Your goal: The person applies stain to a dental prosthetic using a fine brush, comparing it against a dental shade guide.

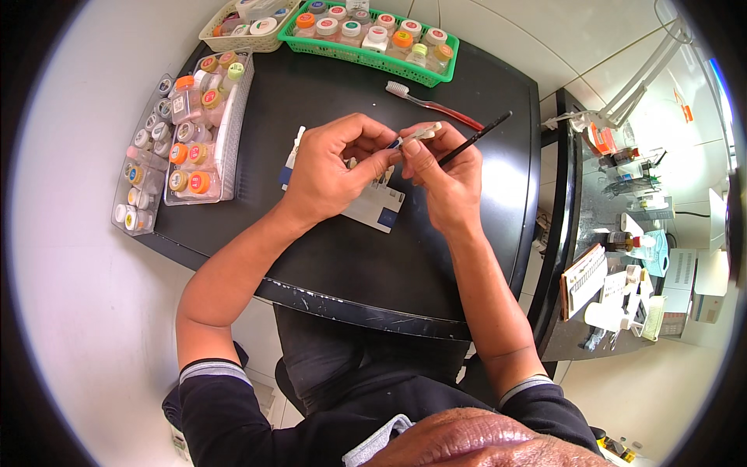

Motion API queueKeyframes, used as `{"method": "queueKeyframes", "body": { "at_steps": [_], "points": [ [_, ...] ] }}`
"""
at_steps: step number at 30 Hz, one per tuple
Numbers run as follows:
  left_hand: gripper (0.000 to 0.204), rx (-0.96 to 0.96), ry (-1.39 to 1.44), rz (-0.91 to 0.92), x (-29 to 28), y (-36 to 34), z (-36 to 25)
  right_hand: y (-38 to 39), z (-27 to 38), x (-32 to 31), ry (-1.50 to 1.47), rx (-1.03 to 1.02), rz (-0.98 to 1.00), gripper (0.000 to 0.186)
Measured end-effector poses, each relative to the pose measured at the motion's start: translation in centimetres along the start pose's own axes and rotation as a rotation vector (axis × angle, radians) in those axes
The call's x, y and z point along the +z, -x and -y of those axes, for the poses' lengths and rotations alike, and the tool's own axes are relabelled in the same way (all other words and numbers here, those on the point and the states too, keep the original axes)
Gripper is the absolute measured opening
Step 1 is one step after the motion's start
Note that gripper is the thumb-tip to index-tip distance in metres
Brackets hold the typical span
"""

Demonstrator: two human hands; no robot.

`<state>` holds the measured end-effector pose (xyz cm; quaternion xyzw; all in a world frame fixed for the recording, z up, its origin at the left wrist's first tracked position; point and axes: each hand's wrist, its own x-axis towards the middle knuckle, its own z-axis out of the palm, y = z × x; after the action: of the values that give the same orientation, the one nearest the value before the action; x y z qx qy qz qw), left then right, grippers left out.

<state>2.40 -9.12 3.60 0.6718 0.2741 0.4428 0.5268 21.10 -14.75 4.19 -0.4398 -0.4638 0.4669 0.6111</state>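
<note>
Both hands meet above the middle of the black counter (327, 257). The left hand (331, 167) pinches a small pale piece (424, 132) at its fingertips, its long axis pointing right. The right hand (447, 179) grips a thin black brush (475, 138), handle slanting up-right, tip touching the piece. Forearms angle inward.

Small colour-capped jars (191, 152) fill clear trays at left; a green basket (366, 54) holds more.

Left hand (331, 167) covering most of small pale piece (424, 132) and part of white-blue card (377, 206). Brush (475, 138) tip hiding behind fingers. Cream basket (249, 35) running off top edge.
</note>
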Motion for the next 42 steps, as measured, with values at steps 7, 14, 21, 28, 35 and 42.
{"method": "queueKeyframes", "body": {
  "at_steps": [7,14,21,28,35,42],
  "points": [
    [0.014,0.035,-0.122,0.012,0.1,0.3,-0.7,0.0,-0.3,-0.4,-0.081,0.037,0.004,0.014],
    [0.012,0.024,-0.112,0.011,0.0,0.2,-0.3,-0.1,-0.1,-0.3,-0.040,0.064,-0.014,0.017],
    [0.023,-0.166,0.161,-0.015,-0.2,0.0,-0.2,-0.5,-0.2,-0.6,-0.079,0.076,-0.040,0.026],
    [0.028,-0.231,0.245,0.017,-0.5,-0.3,-0.2,-1.8,-0.6,-1.3,-0.196,-0.208,-0.316,0.060],
    [0.030,-0.250,0.211,0.039,-0.5,-0.2,-0.4,-0.2,0.0,-2.6,0.161,-0.296,-0.214,0.056],
    [0.029,-0.244,0.144,0.034,-0.6,-0.1,-0.2,0.3,0.3,-0.7,0.365,-0.399,-0.162,0.025]
  ]
}}
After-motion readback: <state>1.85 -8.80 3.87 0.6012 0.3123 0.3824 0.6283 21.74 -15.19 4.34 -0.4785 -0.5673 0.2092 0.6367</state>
